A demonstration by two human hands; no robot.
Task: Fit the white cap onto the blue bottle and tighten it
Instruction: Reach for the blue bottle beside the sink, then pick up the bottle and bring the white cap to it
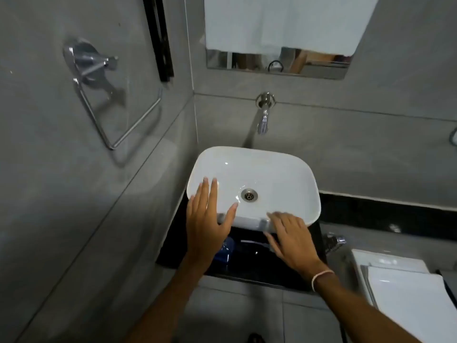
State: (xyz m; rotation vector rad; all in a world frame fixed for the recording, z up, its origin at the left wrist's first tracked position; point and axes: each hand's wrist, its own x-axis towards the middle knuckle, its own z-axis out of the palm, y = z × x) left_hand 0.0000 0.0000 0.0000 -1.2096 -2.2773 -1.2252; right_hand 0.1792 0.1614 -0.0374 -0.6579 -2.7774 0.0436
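Both forearms reach forward over the black counter in front of the white sink. The left hand is spread flat, palm down, fingers splayed over the sink's near-left rim, gripping nothing. The right hand is also open, fingers extended and motion-blurred at the sink's front edge, a pale band on its wrist. The blue bottle sits on the counter, mostly hidden beneath the left hand. The white cap cannot be made out.

Sink sitting on the tabletop, tap on the wall behind it, drain in the middle, bottle on the tabletop in front-left, towel ring off left.
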